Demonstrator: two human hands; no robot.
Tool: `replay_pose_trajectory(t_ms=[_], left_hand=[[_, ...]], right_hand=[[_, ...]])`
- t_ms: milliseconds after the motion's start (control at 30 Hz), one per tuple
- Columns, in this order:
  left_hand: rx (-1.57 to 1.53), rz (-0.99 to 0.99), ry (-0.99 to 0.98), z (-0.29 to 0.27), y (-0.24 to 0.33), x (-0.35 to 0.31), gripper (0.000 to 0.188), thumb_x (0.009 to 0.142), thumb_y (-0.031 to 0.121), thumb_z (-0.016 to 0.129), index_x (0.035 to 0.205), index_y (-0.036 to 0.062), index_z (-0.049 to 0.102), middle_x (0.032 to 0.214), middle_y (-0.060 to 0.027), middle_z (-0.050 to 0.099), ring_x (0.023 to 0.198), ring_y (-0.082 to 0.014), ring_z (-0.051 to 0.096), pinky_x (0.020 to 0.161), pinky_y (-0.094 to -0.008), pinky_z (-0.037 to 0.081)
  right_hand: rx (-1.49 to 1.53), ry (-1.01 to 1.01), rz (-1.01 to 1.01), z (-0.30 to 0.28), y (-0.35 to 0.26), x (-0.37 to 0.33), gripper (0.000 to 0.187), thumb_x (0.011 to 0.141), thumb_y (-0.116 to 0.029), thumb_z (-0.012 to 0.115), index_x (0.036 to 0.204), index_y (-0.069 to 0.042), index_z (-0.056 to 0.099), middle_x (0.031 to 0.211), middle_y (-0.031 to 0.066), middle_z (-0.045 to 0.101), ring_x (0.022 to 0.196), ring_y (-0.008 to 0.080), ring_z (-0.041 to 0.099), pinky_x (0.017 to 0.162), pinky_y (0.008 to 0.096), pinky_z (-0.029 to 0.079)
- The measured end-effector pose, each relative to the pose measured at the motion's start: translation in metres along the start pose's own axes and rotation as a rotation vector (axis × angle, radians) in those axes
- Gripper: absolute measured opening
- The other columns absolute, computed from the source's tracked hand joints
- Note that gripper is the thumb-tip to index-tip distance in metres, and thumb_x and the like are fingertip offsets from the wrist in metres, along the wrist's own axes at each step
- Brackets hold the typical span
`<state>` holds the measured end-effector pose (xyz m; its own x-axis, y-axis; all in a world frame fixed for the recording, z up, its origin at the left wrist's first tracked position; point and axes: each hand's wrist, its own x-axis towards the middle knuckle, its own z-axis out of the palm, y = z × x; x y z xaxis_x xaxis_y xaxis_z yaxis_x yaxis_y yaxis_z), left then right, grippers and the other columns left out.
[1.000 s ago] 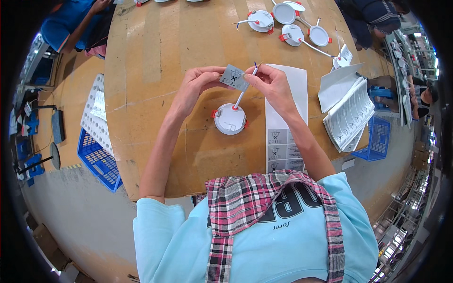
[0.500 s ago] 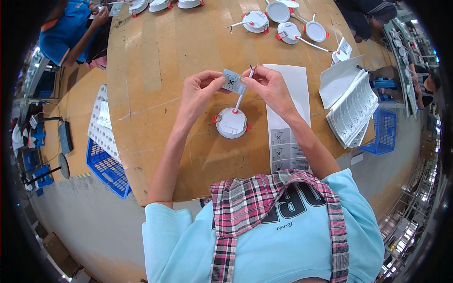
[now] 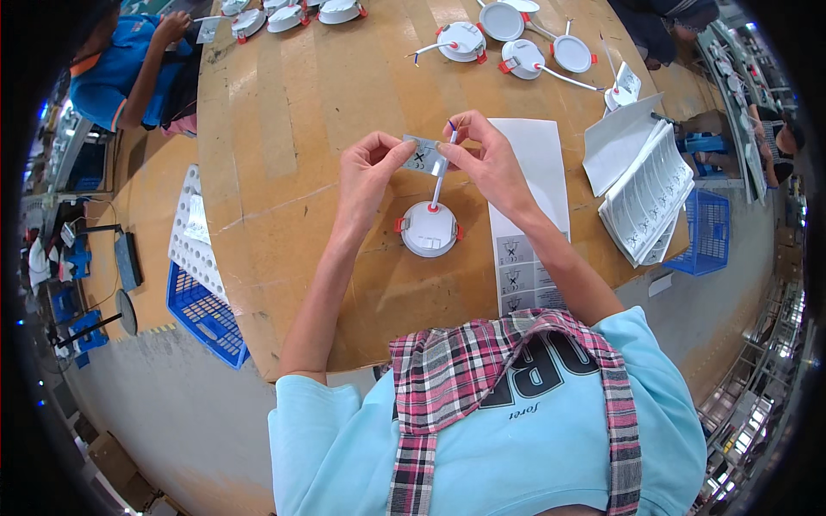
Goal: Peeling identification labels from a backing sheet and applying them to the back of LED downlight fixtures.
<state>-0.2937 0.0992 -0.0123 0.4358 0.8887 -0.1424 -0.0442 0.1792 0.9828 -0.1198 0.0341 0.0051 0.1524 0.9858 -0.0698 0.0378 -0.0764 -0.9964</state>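
Note:
A silver-grey label (image 3: 424,157) is stretched between my two hands, over the white cable (image 3: 439,187) of a round white downlight. My left hand (image 3: 368,168) pinches the label's left edge between thumb and fingers. At its right edge, my right hand (image 3: 486,159) grips the label, with the cable's blue-tipped end beside the fingers. Just below the hands, the downlight (image 3: 428,230) lies back side up on the table, with red spring clip ends at its sides. A label sheet (image 3: 527,185), its upper part bare and white, lies under my right forearm.
At the right edge of the cardboard-covered table (image 3: 284,249) sits a stack of label sheets (image 3: 641,193). Several more downlights (image 3: 463,41) lie along the far side. Blue crates (image 3: 206,314) stand beside the table. A co-worker in blue (image 3: 129,69) is at the far left.
The label has turned from tilted to nearly level across the cable. My left hand has shifted slightly right, and the view has moved a little.

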Motion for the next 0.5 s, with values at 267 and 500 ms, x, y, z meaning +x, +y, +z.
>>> replay_pose_trajectory(t_ms=[267,500], left_hand=[[-0.212,-0.108,-0.11,-0.007,-0.004,0.0,0.016,0.089,0.017,0.064,0.077,0.0073,0.06,0.081,-0.0014,0.065,0.076,-0.0081,0.061,0.081,-0.027,0.05],[-0.295,-0.187,-0.123,-0.008,0.0,-0.007,0.016,0.09,0.016,0.063,0.077,0.0077,0.06,0.081,-0.0013,0.065,0.077,-0.0087,0.062,0.08,-0.0274,0.051]], right_hand=[[0.048,-0.11,0.055,0.001,-0.003,-0.001,0.017,0.094,-0.01,0.051,0.102,0.001,0.04,0.091,0.0093,0.053,0.069,0.0237,0.07,0.062,0.0289,0.058],[0.05,-0.135,0.032,0.001,-0.003,-0.003,0.018,0.095,-0.013,0.05,0.102,0.0,0.04,0.092,0.0097,0.053,0.065,0.0206,0.069,0.057,0.0278,0.054]])
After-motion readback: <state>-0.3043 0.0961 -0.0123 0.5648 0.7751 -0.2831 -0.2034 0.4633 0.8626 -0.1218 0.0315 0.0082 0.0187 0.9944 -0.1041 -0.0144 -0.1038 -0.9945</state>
